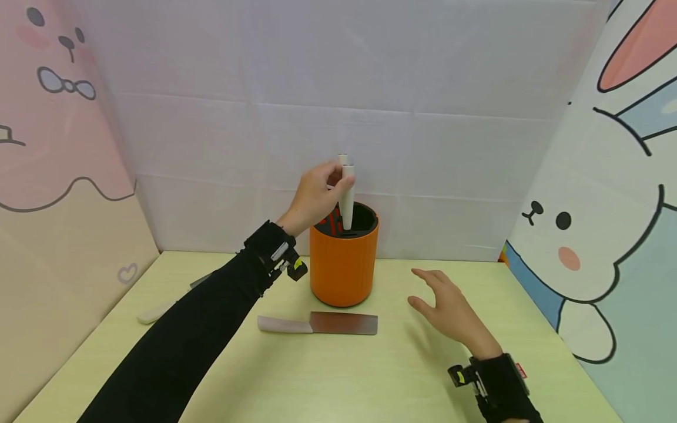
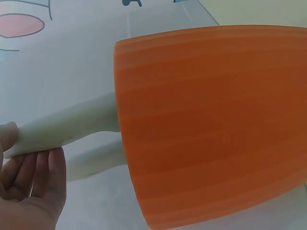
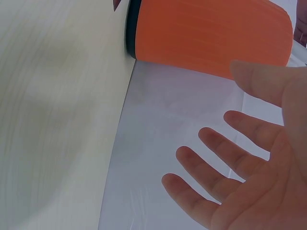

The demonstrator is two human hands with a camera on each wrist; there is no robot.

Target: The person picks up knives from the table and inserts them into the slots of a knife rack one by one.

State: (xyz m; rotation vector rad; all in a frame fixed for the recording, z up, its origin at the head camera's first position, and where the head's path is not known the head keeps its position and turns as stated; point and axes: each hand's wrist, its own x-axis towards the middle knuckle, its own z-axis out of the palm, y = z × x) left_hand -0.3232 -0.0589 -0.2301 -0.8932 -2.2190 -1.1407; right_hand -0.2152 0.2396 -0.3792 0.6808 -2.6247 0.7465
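Note:
An orange round knife block (image 1: 344,267) with a black slotted top stands at the back of the table. Two white knife handles rise from it, their blades hidden inside. My left hand (image 1: 317,194) pinches the nearer white-handled knife (image 1: 347,205) near the top of its handle, thumb on one side and fingertips on the other. The second white handle (image 2: 98,160) stands close beside it. My right hand (image 1: 449,305) hovers over the table right of the block, fingers spread and holding nothing. In the right wrist view its thumb overlaps the orange block (image 3: 206,36).
A cleaver (image 1: 344,323) with a pale handle lies flat in front of the block, blade pointing right. Farther left, another pale-handled knife (image 1: 153,313) lies on the table (image 1: 296,382), partly covered by my left forearm. A white sheet (image 1: 449,164) hangs behind.

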